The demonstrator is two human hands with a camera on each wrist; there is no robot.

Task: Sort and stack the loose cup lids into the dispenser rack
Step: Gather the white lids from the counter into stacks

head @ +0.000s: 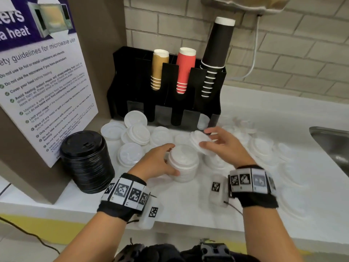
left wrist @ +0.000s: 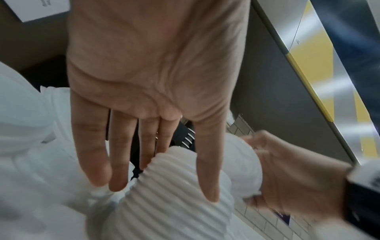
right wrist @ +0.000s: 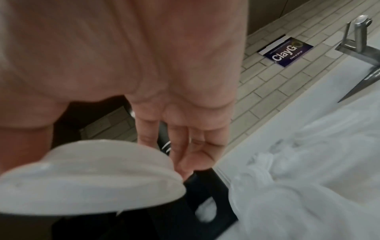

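On the white counter [head: 188,205] stands a stack of white lids [head: 184,164], held by my left hand [head: 171,160] between the thumb in front and the fingers behind. In the left wrist view the ribbed stack [left wrist: 174,207] sits between thumb and fingers of that hand [left wrist: 164,191]. My right hand [head: 204,138] pinches one white lid [head: 198,140], tilted, just above and right of the stack. The same lid [right wrist: 92,178] fills the lower left of the right wrist view, below my fingers [right wrist: 191,146]. Behind stands the black dispenser rack [head: 170,110].
Many loose white lids [head: 137,134] lie scattered left and right of the stack. A tall stack of black lids [head: 86,161] stands at left, beside a poster [head: 43,82]. The rack holds brown, red and black cups [head: 185,70]. A steel sink [head: 334,144] is at right.
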